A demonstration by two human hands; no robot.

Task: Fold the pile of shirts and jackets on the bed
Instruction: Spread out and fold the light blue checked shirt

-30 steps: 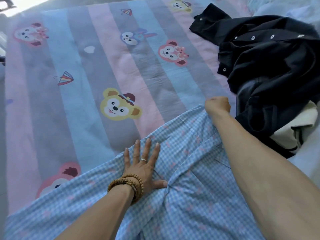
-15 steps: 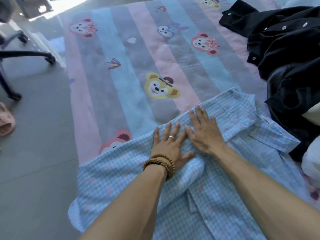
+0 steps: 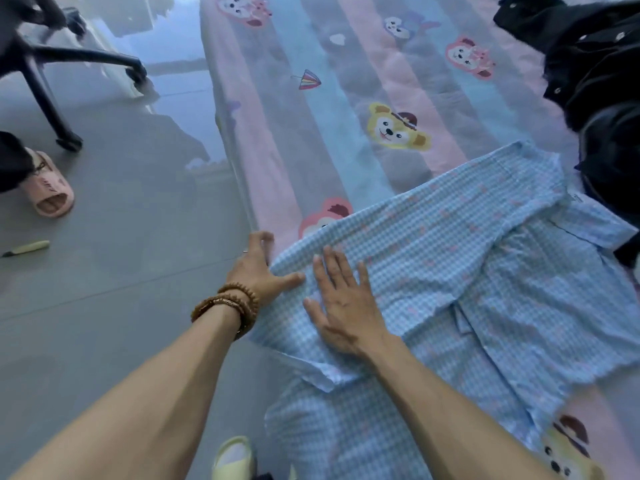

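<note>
On the near left part of the bed (image 3: 346,133), a light blue checked shirt (image 3: 467,271) lies spread over the striped cartoon-print sheet, its collar toward the right and its lower part draping off the bed's near edge. The right hand (image 3: 341,306) lies flat on the shirt's left portion, fingers straight and slightly spread, pressing the cloth down. Just beside it, the left hand (image 3: 258,268) sits at the shirt's left edge by the bed's side; its thumb lies on the fabric and its fingers curl at the edge, though whether they actually pinch the cloth cannot be told. A beaded bracelet (image 3: 228,306) wraps the left wrist. A dark pile of jackets (image 3: 595,98) with pale snap buttons lies at the far right of the bed, near the shirt's collar. On the grey floor to the left stand a black chair base (image 3: 52,81), a pink slipper (image 3: 52,192) and a small pale object (image 3: 27,247); a yellowish slipper (image 3: 235,455) shows at the bottom edge.
</note>
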